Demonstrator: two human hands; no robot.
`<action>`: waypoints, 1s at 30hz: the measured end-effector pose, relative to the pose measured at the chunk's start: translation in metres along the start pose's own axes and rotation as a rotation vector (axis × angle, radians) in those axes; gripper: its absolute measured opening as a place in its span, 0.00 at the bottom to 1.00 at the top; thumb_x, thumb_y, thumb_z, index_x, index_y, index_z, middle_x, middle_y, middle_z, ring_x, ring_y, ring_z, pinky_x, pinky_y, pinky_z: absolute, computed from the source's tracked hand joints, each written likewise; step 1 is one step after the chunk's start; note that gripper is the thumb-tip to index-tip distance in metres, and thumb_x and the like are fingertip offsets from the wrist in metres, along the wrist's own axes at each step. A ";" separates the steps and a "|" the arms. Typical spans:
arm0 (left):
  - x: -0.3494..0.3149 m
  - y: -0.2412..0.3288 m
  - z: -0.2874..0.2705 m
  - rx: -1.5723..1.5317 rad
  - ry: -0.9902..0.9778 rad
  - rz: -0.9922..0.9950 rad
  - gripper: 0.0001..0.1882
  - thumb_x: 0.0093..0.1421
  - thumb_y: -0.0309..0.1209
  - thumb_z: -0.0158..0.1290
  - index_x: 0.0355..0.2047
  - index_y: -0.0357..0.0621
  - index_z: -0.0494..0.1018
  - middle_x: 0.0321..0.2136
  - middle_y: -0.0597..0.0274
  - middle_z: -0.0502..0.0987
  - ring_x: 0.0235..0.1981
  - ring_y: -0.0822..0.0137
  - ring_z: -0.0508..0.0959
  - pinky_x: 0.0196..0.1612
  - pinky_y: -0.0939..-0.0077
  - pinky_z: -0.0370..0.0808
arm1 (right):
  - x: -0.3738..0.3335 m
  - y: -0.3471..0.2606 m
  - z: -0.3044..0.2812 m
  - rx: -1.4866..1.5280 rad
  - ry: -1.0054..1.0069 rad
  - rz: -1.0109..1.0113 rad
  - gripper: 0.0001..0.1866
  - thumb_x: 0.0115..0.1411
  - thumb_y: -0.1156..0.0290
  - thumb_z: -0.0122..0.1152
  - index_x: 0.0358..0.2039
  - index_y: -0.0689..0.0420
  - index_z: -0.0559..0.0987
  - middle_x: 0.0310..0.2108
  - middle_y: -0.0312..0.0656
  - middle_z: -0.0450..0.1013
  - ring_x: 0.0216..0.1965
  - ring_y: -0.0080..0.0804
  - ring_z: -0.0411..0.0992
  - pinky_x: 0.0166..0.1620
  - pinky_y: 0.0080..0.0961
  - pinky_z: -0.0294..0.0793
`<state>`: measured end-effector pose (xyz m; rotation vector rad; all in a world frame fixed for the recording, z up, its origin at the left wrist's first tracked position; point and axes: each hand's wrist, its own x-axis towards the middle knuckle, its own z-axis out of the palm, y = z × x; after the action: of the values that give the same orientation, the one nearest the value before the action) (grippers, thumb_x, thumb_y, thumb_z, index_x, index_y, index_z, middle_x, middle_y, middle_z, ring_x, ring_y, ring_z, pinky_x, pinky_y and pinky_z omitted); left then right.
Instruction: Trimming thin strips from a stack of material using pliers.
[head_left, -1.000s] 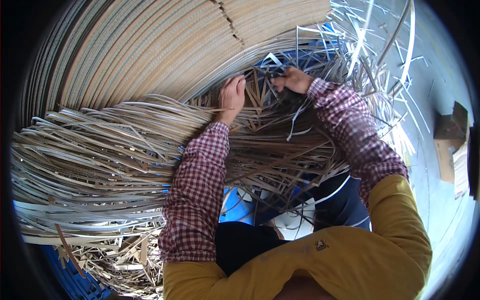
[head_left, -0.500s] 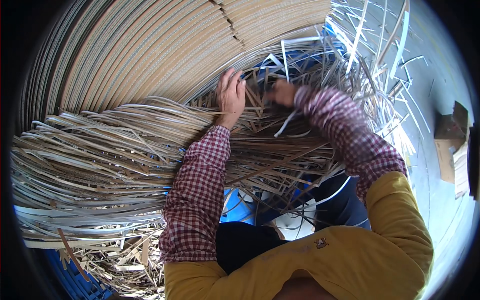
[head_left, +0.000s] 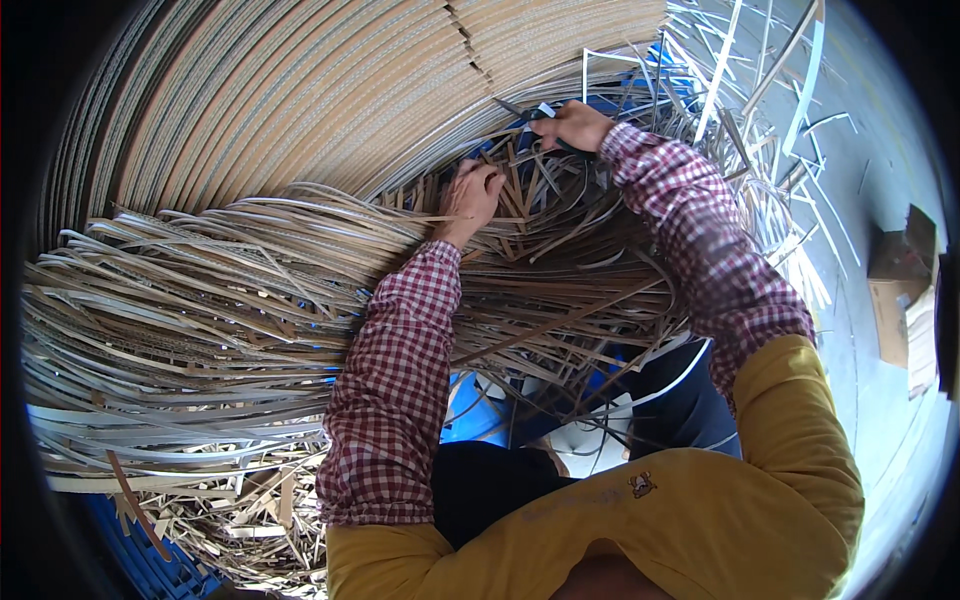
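My left hand [head_left: 472, 197] has its fingers curled down into the loose cardboard strips [head_left: 520, 205] along the foot of a tall stack. The tips of those fingers are partly hidden. Farther right and a little higher, my right hand [head_left: 578, 127] grips a dark tool with a narrow pointed end [head_left: 512, 108], which points left toward the stack [head_left: 330, 110]. Most of its handle is covered by the fingers, so its exact kind is unclear. Long brown and white strips [head_left: 220, 270] spread left of my left forearm in a thick bundle.
Below the bundle, a blue crate [head_left: 150, 550] stands beside a heap of short cardboard scraps [head_left: 255, 520]. Tangled white strips [head_left: 740, 150] stick out at the right over the grey floor [head_left: 850, 330]. A brown cardboard box [head_left: 890, 300] stands at the far right.
My right hand has moved up toward the stack, its tool now showing clearly instead of blurred. My left hand has shifted slightly down, its fingers now bent into the strips.
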<state>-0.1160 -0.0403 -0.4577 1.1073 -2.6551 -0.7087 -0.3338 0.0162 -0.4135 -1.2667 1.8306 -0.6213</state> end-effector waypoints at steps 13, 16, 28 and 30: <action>-0.001 -0.010 0.000 -0.035 0.118 0.101 0.16 0.59 0.38 0.47 0.40 0.40 0.73 0.44 0.50 0.69 0.43 0.51 0.71 0.45 0.62 0.68 | 0.002 -0.009 0.026 0.235 0.090 -0.060 0.17 0.59 0.60 0.52 0.36 0.61 0.77 0.22 0.41 0.74 0.23 0.28 0.71 0.32 0.25 0.71; 0.001 -0.006 0.000 -0.023 0.248 0.165 0.15 0.58 0.37 0.48 0.40 0.40 0.73 0.44 0.50 0.69 0.44 0.51 0.70 0.46 0.62 0.67 | 0.003 -0.003 0.031 0.165 0.104 -0.074 0.16 0.59 0.60 0.52 0.35 0.61 0.77 0.21 0.41 0.73 0.23 0.29 0.70 0.32 0.26 0.69; -0.001 0.004 -0.009 -0.288 0.186 0.370 0.17 0.60 0.38 0.45 0.46 0.44 0.70 0.51 0.53 0.67 0.48 0.54 0.69 0.49 0.63 0.66 | -0.093 0.005 0.031 -0.080 -0.404 -0.124 0.20 0.58 0.61 0.53 0.47 0.59 0.72 0.43 0.48 0.72 0.45 0.39 0.68 0.49 0.32 0.64; 0.000 -0.002 -0.001 -0.016 -0.190 0.134 0.16 0.61 0.38 0.44 0.42 0.41 0.73 0.44 0.53 0.73 0.44 0.54 0.72 0.47 0.66 0.67 | -0.102 -0.018 0.012 -0.129 -0.501 -0.091 0.19 0.58 0.58 0.54 0.44 0.58 0.75 0.43 0.47 0.71 0.46 0.39 0.67 0.49 0.33 0.63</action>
<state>-0.1143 -0.0418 -0.4573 0.8872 -2.8429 -0.8455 -0.2969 0.1047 -0.3724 -1.4435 1.4182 -0.2038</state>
